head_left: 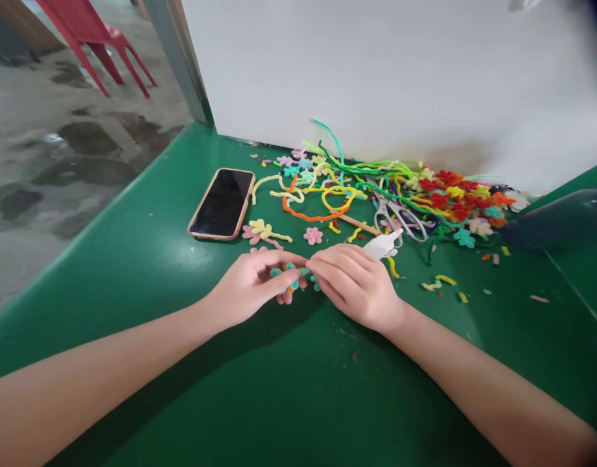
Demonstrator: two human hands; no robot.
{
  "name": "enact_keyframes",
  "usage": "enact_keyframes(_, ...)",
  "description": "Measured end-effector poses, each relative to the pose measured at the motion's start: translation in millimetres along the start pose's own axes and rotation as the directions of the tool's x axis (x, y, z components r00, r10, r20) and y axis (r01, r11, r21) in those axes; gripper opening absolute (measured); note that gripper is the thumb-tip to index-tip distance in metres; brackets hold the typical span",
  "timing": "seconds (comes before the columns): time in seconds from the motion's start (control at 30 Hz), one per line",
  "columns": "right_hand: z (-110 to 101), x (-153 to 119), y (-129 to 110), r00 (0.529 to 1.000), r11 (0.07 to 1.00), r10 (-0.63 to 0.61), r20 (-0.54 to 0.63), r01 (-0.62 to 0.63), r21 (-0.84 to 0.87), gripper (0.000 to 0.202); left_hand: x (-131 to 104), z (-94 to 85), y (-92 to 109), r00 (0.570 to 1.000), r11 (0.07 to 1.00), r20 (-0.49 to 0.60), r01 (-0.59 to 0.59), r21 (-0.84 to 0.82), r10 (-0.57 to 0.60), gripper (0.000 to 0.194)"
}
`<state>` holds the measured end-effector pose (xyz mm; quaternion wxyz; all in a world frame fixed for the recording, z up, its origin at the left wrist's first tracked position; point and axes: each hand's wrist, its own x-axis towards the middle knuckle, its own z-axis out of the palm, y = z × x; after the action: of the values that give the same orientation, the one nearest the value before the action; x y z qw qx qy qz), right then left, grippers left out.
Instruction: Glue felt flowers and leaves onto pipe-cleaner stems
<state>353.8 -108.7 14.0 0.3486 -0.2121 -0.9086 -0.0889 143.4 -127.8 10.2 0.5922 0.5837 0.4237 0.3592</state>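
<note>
Some teal chenille petals [294,283] showing between thumb and fingers of half-closed left hand [244,285]; right hand [359,285] pinching alongside, its hold unclear. Apparently a shaping step, calling for fine fingertip control. Scissors [393,206] lying beyond right hand.

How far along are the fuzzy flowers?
Many look finished: the colorful flower pile sits beyond the right hand. The left hand holds turquoise pieces, with the right hand's fingers close beside. Loose fuzzy stems look unused, so more may be left; I can't tell how many.
</note>
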Motion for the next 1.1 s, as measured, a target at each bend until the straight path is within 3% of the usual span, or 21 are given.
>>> enact_keyframes(0.07,1.9,-1.5,1.8,0.999,0.999,0.044,-0.002,-0.044,0.006,0.021,-1.1,-0.1,-0.8,0.999,0.998,-0.044,-0.014,0.062,0.017,0.028)
enact_keyframes(0.23,1.0,-1.4,2.9,0.999,1.0,0.021,0.029,-0.021,-0.001,0.016,-5.6,-0.4,0.8,0.997,0.983,-0.061,-0.038,0.181,0.049,0.032)
enact_keyframes(0.47,-2.1,-2.4,2.2,0.999,0.999,0.02,-0.029,-0.021,-0.044,0.018,-3.0,-0.1,2.9,0.997,0.997,-0.072,-0.022,0.075,0.027,0.026)
enact_keyframes(0.7,-4.1,-1.9,-0.3,0.998,0.998,0.038,-0.04,-0.04,-0.053,0.028,-2.7,-1.5,5.6,0.991,0.996,-0.124,-0.031,0.089,0.042,0.012)
enact_keyframes(0.8,-8.0,3.8,-4.5,0.985,0.99,0.106,-0.133,-0.117,-0.077,0.041,1.4,-8.7,9.0,0.944,0.993,-0.318,-0.057,0.099,0.086,0.015)
enact_keyframes(0.87,-10.3,10.6,-8.8,0.98,0.983,0.143,-0.137,-0.158,-0.098,0.034,7.2,-16.7,9.3,0.868,0.99,-0.481,-0.083,0.11,0.126,0.017)
enact_keyframes(0.97,-9.7,25.1,-15.1,0.975,0.97,0.22,0.025,-0.216,-0.107,0.015,17.5,-29.7,6.2,0.748,0.972,-0.621,-0.197,0.129,0.234,0.018)
enact_keyframes(1.1,3.4,49.3,-16.8,0.9,0.947,0.318,0.298,-0.287,-0.145,0.02,26.6,-39.2,0.1,0.731,0.969,-0.652,-0.246,0.028,0.204,0.019)
